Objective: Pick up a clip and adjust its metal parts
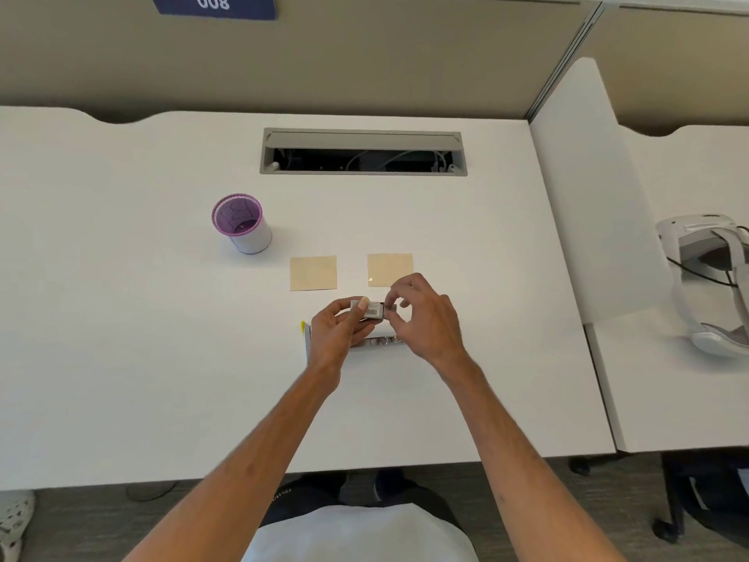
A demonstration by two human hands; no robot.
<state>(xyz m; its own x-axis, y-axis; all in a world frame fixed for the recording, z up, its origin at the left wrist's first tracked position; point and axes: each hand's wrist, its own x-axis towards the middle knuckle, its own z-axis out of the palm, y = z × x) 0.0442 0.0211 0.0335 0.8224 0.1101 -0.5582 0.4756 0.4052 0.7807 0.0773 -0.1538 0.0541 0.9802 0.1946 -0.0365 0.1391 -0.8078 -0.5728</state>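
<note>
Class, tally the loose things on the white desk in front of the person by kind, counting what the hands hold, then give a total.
Sticky notes: 2, left note, right note
Cups: 1, cup
Small boxes: 1, box, held by the left hand and pinched by the right hand
Metal items under the hands: 1, item, kind unclear
Total: 5

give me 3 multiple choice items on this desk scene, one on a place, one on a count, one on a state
1. Where is the purple-rimmed cup?
A. left of the sticky notes
B. right of them
C. in the cable tray

2. How many sticky notes lie on the desk?
A. one
B. two
C. four

3. How is the small box held?
A. lying untouched
B. by both hands
C. by one hand only

Key: 1 A, it stands further left; 2 B, left note, right note; 3 B, left hand and right hand pinch it.
</note>
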